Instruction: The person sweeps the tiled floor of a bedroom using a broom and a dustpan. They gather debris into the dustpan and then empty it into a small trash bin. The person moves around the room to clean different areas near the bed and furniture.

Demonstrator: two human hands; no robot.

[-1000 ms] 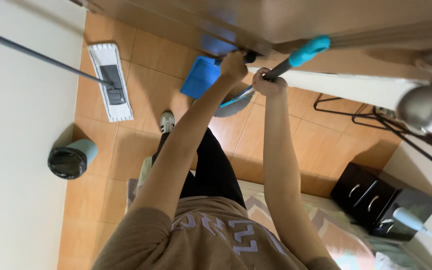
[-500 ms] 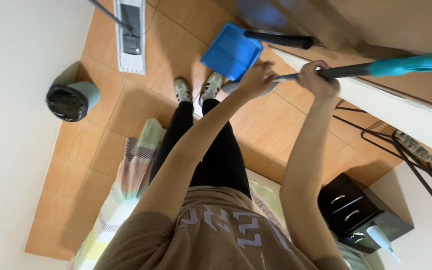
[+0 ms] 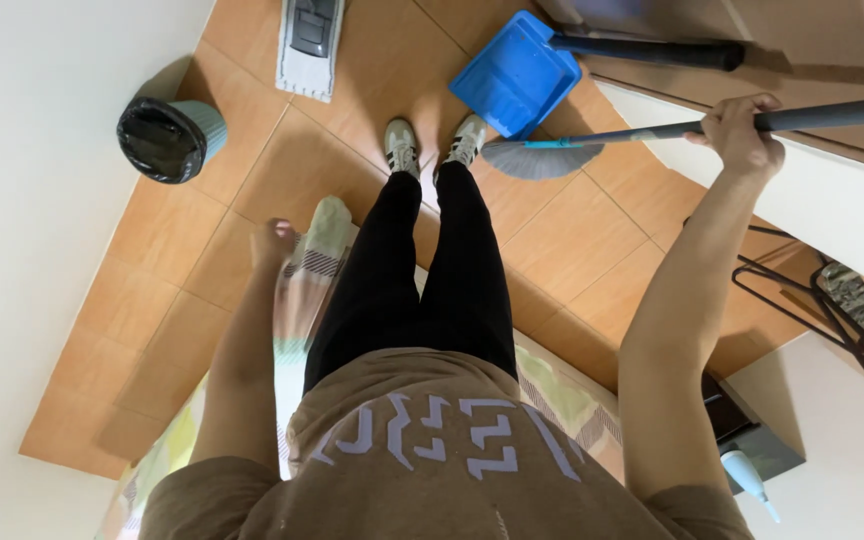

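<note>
So the grey-bristled broom with the dark pole [image 3: 592, 140] now hangs from the right hand [image 3: 742, 130] alone, fist wrapped around the pole, bristles just beside the blue plastic dustpan [image 3: 517, 70] and the sneakers [image 3: 432, 145]. The left hand [image 3: 274, 240] has let go and dropped to the left side, fingers loosely curled, holding nothing. Black-lined bin [image 3: 167, 138] sits far left, flat mop head [image 3: 310, 40] beyond it.

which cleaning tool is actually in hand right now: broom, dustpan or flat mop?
The broom: the right hand grips its pole. The blue dustpan lies on the floor by the bristles, and the flat mop lies further off; neither is held.
</note>
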